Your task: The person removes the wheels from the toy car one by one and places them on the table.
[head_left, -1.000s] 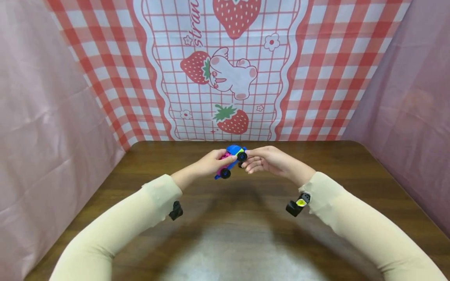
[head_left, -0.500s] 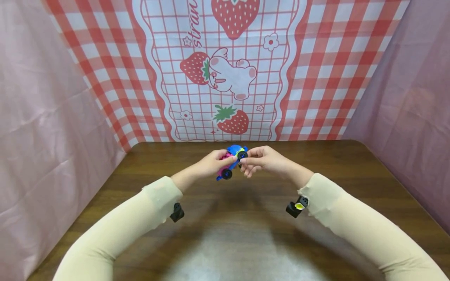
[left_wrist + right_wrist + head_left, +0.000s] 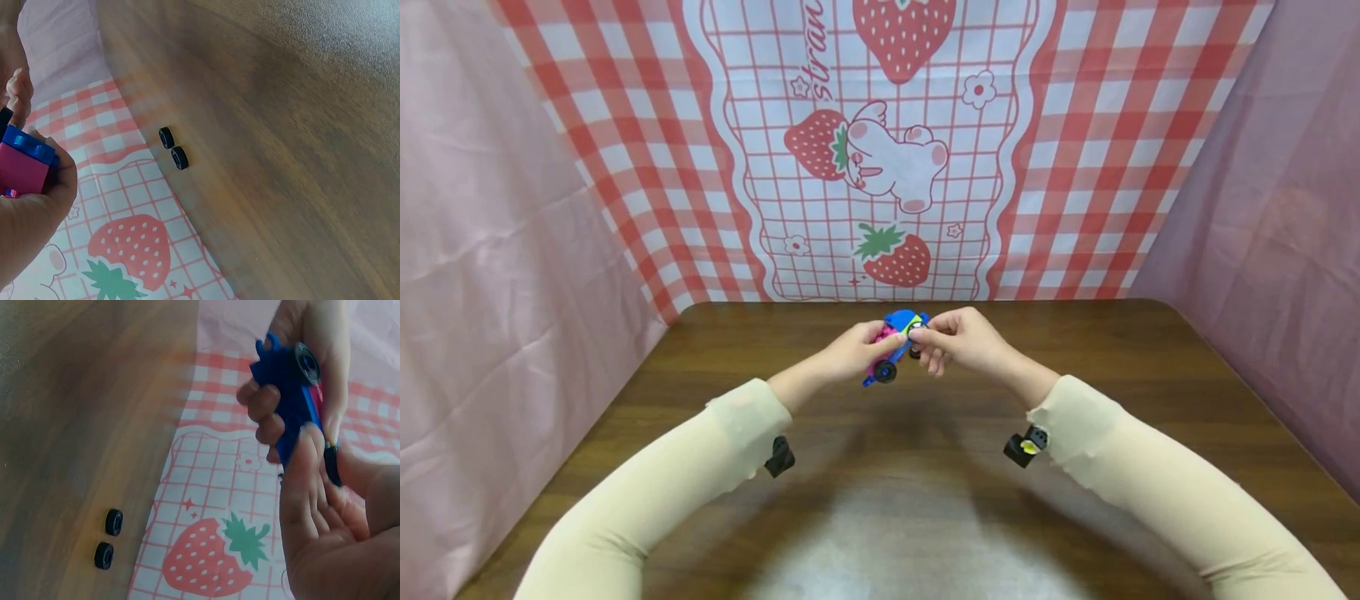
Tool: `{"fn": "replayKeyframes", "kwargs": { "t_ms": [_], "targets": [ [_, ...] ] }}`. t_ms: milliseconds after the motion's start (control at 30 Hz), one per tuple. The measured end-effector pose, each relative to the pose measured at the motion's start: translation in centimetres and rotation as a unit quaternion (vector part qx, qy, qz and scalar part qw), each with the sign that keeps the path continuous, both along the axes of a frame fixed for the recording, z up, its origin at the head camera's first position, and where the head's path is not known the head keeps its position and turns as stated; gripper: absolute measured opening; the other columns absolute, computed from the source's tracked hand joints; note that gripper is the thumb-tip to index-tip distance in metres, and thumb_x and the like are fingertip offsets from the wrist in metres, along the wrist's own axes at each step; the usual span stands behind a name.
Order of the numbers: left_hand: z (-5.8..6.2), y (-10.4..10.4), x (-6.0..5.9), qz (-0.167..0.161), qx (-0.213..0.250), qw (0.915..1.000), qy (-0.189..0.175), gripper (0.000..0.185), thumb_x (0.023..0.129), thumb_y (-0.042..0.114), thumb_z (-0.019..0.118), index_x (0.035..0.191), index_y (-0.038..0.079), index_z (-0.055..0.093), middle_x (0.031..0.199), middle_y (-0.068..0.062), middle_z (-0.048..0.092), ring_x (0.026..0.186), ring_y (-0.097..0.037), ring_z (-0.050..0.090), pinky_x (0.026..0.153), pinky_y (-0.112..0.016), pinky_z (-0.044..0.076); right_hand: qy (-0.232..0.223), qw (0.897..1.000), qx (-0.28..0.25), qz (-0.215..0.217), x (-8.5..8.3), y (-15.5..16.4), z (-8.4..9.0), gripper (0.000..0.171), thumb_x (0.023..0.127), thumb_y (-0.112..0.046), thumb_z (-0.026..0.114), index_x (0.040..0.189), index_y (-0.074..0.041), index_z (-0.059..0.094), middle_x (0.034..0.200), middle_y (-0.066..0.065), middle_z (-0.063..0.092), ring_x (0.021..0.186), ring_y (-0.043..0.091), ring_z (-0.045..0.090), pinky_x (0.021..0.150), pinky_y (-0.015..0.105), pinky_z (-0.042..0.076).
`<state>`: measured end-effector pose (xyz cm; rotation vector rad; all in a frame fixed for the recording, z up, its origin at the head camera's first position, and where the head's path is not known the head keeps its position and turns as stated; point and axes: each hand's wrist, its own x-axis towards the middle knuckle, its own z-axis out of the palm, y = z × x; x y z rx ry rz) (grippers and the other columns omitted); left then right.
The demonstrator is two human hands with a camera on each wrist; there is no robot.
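Observation:
A toy car (image 3: 901, 323) of blue, pink and yellow-green parts with black wheels is held up above the far part of the table. My left hand (image 3: 852, 350) grips its body, thumb on the near side and fingers curled round the blue underside (image 3: 290, 406). My right hand (image 3: 966, 342) pinches a wheel (image 3: 332, 465) at the car's right end between thumb and fingers, partly covering it. Another wheel (image 3: 885, 371) shows at the lower end. In the left wrist view, the car's blue studded part and pink side (image 3: 24, 167) stick out of the left hand.
Two loose black tyres (image 3: 165, 137) (image 3: 114, 522) stand side by side on the brown wooden table (image 3: 895, 467), near the strawberry-print cloth (image 3: 880, 192) at the back. Pink curtains (image 3: 497, 250) hang on both sides. Each sleeve carries a small black camera (image 3: 780, 456).
My right thumb and fingers have closed in on the car's wheel, and the right wrist has shifted slightly left. The car has tilted a little; my left hand keeps its grip.

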<state>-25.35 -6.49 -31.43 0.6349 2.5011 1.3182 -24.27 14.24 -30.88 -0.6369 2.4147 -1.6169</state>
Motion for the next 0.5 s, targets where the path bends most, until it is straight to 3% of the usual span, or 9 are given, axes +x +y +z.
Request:
{"fn": "replayKeyframes", "kwargs": {
  "t_ms": [233, 500],
  "targets": [
    [-0.1, 0.1, -0.2, 0.014, -0.005, 0.9999, 0.006, 0.029, 0.101, 0.034, 0.050, 0.090, 0.006, 0.050, 0.069, 0.002, 0.045, 0.060, -0.012, 0.045, 0.054, -0.022, 0.039, 0.056, 0.994, 0.043, -0.078, 0.5, -0.9, 0.1, 0.034, 0.095, -0.023, 0.063, 0.085, 0.009, 0.070, 0.062, 0.008, 0.067, 0.049, 0.011, 0.060, 0.048, 0.026, 0.053],
    [-0.5, 0.0, -0.3, 0.029, 0.003, 0.9995, -0.005, 0.030, 0.101, 0.035, 0.050, 0.089, 0.007, 0.049, 0.068, 0.003, 0.045, 0.057, -0.010, 0.043, 0.053, -0.022, 0.038, 0.085, 0.988, 0.066, -0.115, 0.9, -1.5, -0.1, 0.031, 0.093, -0.028, 0.064, 0.084, 0.000, 0.073, 0.063, 0.008, 0.067, 0.050, 0.012, 0.060, 0.050, 0.027, 0.053]
  ]
}}
